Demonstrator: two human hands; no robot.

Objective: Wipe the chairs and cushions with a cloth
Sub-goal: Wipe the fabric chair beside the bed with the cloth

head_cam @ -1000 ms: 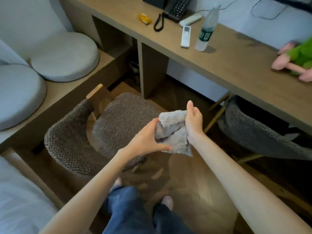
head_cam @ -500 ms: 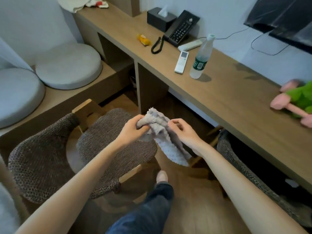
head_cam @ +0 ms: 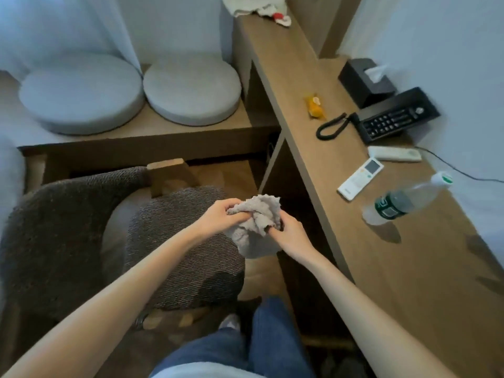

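Grey cloth [head_cam: 256, 225] bunched between both hands, left hand [head_cam: 218, 218] pinching one edge, right hand [head_cam: 290, 234] gripping the other — above woven chair [head_cam: 188, 257], two round cushions [head_cam: 191, 90] beyond.

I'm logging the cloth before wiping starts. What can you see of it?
The cloth is grey and fluffy, like microfibre, crumpled into a bunch with a loose part hanging below. It is held in the air over the chair seat's edge, beside the desk. The left hand pinches its upper left; the right hand grips its right side.
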